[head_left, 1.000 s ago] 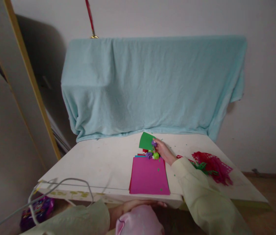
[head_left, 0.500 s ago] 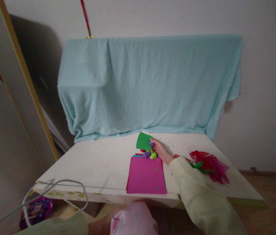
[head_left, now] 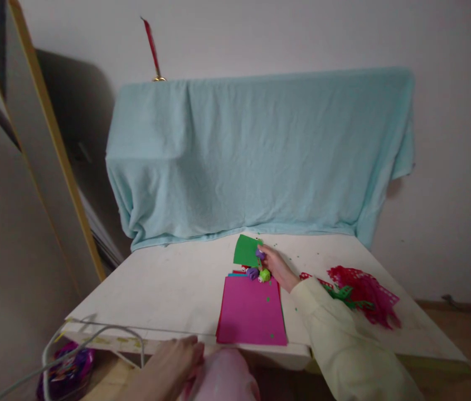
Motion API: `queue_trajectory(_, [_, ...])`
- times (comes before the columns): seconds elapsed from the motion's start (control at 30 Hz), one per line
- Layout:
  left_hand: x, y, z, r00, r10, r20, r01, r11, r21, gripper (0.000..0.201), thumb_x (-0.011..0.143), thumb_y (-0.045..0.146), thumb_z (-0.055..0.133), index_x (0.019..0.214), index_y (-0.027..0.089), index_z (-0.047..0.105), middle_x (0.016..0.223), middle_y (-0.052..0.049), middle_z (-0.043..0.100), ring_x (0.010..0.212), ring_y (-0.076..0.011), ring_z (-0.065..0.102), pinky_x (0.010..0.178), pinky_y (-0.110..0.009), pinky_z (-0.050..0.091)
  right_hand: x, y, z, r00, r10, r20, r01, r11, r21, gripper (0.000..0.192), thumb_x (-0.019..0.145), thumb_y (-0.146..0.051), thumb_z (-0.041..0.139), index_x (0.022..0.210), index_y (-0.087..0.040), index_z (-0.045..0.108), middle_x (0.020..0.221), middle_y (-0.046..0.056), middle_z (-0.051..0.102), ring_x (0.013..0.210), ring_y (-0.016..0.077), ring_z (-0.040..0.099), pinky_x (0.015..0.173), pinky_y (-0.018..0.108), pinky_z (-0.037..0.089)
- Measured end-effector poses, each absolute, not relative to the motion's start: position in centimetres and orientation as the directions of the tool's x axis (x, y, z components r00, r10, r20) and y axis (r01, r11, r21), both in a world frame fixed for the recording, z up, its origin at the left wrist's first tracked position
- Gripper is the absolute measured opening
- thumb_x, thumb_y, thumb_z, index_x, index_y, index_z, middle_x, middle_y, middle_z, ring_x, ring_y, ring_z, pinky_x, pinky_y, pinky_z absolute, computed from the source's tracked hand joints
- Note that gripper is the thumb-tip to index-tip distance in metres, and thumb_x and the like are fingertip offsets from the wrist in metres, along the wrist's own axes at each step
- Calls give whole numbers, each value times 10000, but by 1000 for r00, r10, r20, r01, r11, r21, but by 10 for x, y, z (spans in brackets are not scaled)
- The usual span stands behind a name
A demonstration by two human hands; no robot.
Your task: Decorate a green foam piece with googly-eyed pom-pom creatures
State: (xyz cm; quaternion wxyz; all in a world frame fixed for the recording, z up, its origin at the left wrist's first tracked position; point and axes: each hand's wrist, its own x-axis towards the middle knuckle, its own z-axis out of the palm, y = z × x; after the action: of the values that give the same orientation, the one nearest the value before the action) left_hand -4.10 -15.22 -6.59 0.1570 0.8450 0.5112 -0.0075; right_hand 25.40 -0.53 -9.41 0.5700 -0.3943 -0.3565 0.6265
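While the right hand (head_left: 277, 267) reaches past the far right corner of the magenta sheet (head_left: 252, 312), its thumb and fingers pinch a small purple piece (head_left: 260, 254). Just beyond the sheet's far edge, a green sheet (head_left: 246, 250) lies beside the fingertips; whether they touch it, I cannot tell. Between the two sheets sit a second purple piece (head_left: 252, 273), a lime-green piece (head_left: 264, 275) and, partly hidden, a red piece (head_left: 244, 268). Nearer than the magenta sheet and to its left, the left hand (head_left: 179, 356) is beside a pink, rounded thing (head_left: 227, 379), fingers slightly bent; I cannot tell whether it grips anything. Well to the right of the magenta sheet, perforated red scraps (head_left: 358, 284) lie heaped with green scraps (head_left: 346, 297). Far behind it hangs a pale blue cloth (head_left: 260, 156).
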Motion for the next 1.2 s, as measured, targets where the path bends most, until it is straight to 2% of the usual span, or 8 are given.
queue_trajectory(0.13, [-5, -128, 0, 143, 981, 130, 663, -193, 723, 195, 827, 377, 579, 829, 216, 689, 476, 31, 550, 390, -99, 480, 432, -186, 313, 253, -6, -94, -28, 995, -91, -428, -94, -899, 320, 703, -443, 703, 853, -209, 545, 670, -17, 601, 438, 97, 513, 352, 194, 372])
queue_trajectory(0.23, [24, -103, 27, 29, 998, 47, -30, -46, 998, 271, 837, 412, 590, 906, 160, 661, 339, 115, 256, 255, -40, 198, 328, -170, 127, 254, -5, -96, 4, 998, -63, -449, -54, -892, 314, 707, -439, 703, 862, -209, 557, 691, -15, 604, 461, 99, 519, 360, 192, 381])
queue_trajectory(0.33, [50, -66, 28, 176, 984, 14, -630, 102, 770, 193, 921, 231, 464, 934, 123, 624, 399, 128, 178, 280, -27, 130, 324, -162, 139, 257, -3, -98, 38, 998, -46, -473, -22, -881, 317, 725, -458, 688, 878, -209, 565, 751, 2, 629, 500, 106, 536, 379, 193, 398])
queue_trajectory(0.43, [71, -15, 12, 22, 998, -65, -775, 58, 629, 149, 893, 162, 466, 801, 120, 576, 411, 129, 159, 307, -30, 153, 343, -163, 166, 259, -1, -101, 55, 998, -44, -490, -12, -872, 338, 730, -476, 684, 904, -210, 569, 793, 16, 646, 541, 119, 557, 405, 201, 420])
queue_trajectory(0.6, [90, 55, -26, -513, 858, 5, -420, -256, 871, 197, 800, 253, 580, 941, 118, 605, 623, 51, 516, 537, -63, 488, 587, -202, 429, 259, 2, -101, 101, 994, -36, -502, 20, -864, 331, 739, -495, 668, 892, -216, 577, 786, 14, 652, 557, 132, 571, 426, 218, 423])
queue_trajectory(0.77, [100, 65, -47, -243, 887, 392, -103, -426, 899, 396, 860, 468, 525, 1022, 132, 657, 1025, -87, 586, 883, -156, 589, 792, -283, 483, 262, 5, -99, 193, 980, -54, -474, 45, -879, 321, 736, -503, 662, 883, -232, 575, 767, 17, 660, 556, 161, 584, 410, 244, 405])
queue_trajectory(0.93, [111, 50, -59, 100, 863, 496, -14, -497, 868, 381, 883, 452, 515, 1137, 196, 639, 1205, -101, 537, 1041, -181, 560, 836, -277, 479, 266, 8, -98, 228, 973, 13, -442, 116, -890, 286, 787, -512, 628, 873, -246, 568, 784, 15, 645, 553, 153, 558, 430, 259, 406])
queue_trajectory(1.2, [124, 44, -92, 267, 931, 249, 108, -285, 952, 472, 810, 577, 545, 782, 116, 640, 570, -7, 581, 489, -106, 512, 483, -204, 373, 267, 4, -88, 223, 969, 109, -385, 190, -903, 248, 805, -467, 649, 850, -241, 558, 738, -31, 574, 497, 97, 491, 486, 244, 399])
